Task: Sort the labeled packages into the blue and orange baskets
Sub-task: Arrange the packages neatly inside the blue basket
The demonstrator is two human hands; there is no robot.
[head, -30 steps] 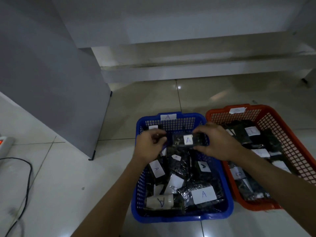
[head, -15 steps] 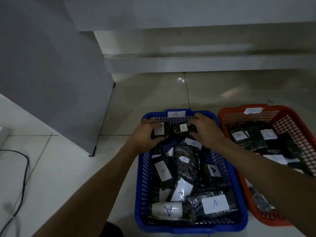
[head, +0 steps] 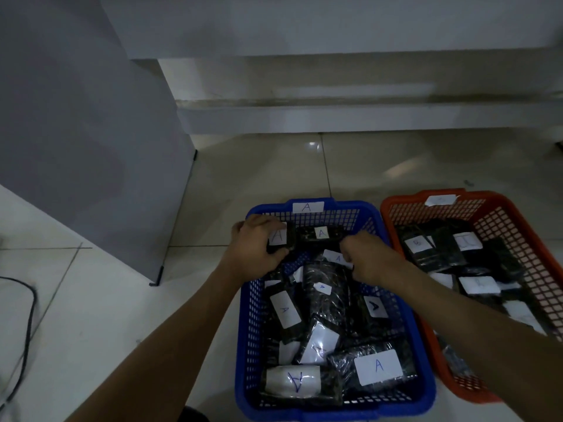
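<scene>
The blue basket (head: pixel 245 330) holds several black packages with white "A" labels and carries an "A" tag (head: pixel 307 207) on its far rim. To its right, the orange basket (head: pixel 524 226) holds several black labeled packages. My left hand (head: pixel 257 249) grips a black "A" package (head: pixel 281 238) at the blue basket's far left corner. Beside it, against the far wall, lies another "A" package (head: pixel 321 233). My right hand (head: pixel 370 260) hovers just right of that package, fingers loosely curled, holding nothing that I can see.
A grey panel (head: pixel 91 132) stands on the floor left of the baskets. White steps (head: pixel 335 117) rise behind. A black cable (head: pixel 29 315) runs over the tiles at far left. The orange basket carries a white tag (head: pixel 440 200) on its far rim.
Both hands carried the "A" package to the blue basket's far end. My right hand let it go and drew back to the right. My left hand took hold of the neighbouring package.
</scene>
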